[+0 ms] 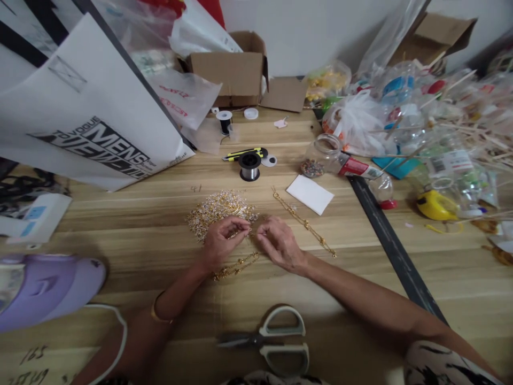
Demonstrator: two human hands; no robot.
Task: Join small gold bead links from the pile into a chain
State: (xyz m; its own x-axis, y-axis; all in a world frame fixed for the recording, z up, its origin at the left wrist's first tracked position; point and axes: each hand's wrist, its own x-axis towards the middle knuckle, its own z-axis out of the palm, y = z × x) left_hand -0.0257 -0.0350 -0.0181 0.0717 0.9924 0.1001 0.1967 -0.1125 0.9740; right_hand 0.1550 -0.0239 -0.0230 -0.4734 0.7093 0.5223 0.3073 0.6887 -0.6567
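Thumb and forefinger of my left hand [223,239] are pinched on a tiny gold-coloured jewellery piece, too small to make out fully. Just right of it, my right hand [282,245] has its fingers curled and pressed together; whatever they grip is hidden. Behind my left hand lies a pile of gold and clear bead links [216,207]. A gold beaded chain [236,267] lies bunched below the hands. Another gold beaded chain [305,223] stretches out diagonally to the right of my right hand.
Scissors [262,338] lie near the front edge. A wire spool [250,168], a yellow-black utility knife [232,155] and folded white paper [310,194] lie beyond the hands. A bead jar [320,152] lies at right beside plastic bottles. A purple appliance [52,286] stands left.
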